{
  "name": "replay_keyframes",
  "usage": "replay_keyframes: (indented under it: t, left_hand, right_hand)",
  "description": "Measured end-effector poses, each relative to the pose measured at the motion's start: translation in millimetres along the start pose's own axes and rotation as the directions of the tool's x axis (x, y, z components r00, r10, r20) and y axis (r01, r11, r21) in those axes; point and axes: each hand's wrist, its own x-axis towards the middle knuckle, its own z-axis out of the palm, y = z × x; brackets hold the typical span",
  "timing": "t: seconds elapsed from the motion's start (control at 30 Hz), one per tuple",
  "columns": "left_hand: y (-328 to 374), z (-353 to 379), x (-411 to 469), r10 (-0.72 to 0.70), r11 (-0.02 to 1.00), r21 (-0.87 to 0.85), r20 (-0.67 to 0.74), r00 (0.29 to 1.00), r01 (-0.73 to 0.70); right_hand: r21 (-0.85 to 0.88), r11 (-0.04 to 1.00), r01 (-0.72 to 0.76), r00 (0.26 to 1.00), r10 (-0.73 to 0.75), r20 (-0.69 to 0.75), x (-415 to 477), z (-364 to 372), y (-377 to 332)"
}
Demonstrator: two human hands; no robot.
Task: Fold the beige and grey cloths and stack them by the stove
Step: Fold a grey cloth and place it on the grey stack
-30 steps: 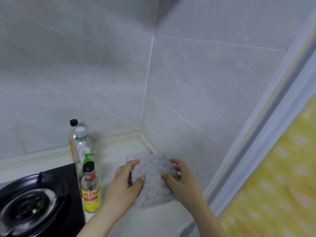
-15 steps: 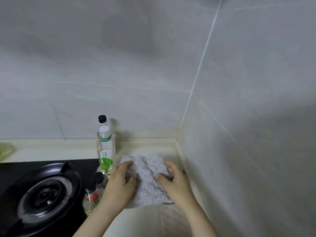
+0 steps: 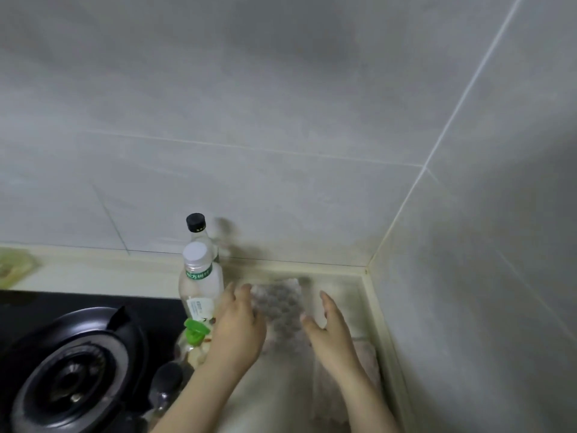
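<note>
To the left of my fingers sits the black stove [image 3: 68,370] on the pale surface [image 3: 274,398], with a white-capped bottle [image 3: 199,285], a black-capped bottle [image 3: 196,225] behind it and a green-capped bottle [image 3: 195,331] between the burner and my left hand [image 3: 237,326]. Between my two hands the grey cloth [image 3: 278,310] lies folded near the wall corner, blurred, with a pinkish-beige cloth [image 3: 367,357] partly under my right hand [image 3: 332,332]. Both hands are spread loose, gripping nothing, left fingers resting at the grey cloth's edge, right fingers just beside it.

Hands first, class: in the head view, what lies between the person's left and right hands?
The grey cloth lies on the counter between the left hand and right hand, both open, as the head view shows.
</note>
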Motion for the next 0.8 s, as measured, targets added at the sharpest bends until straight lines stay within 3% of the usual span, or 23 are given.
replay_keyframes:
  t: [0.13, 0.37, 0.6, 0.8]
  left_hand:
    - [-4, 1, -8, 0.03, 1.0, 0.0, 0.017, 0.999, -0.03]
    - [14, -12, -36, 0.04, 0.997, -0.072, 0.016, 0.999, -0.038]
    - [41, -41, -90, 0.076, 0.988, -0.129, -0.065, 0.995, -0.084]
    - [52, -99, -146, 0.109, 0.97, -0.189, -0.214, 0.971, -0.151]
  right_hand:
    - [-0.007, 0.999, -0.032, 0.999, 0.032, -0.027, -10, -5, 16]
    - [0.129, 0.992, 0.004, 1.0, 0.0, -0.031, -39, -8, 7]
    - [0.211, 0.97, 0.117, 0.993, -0.108, -0.057, -79, -27, -20]
    - [0.222, 0.927, 0.304, 0.952, -0.303, -0.036, -127, -26, -76]
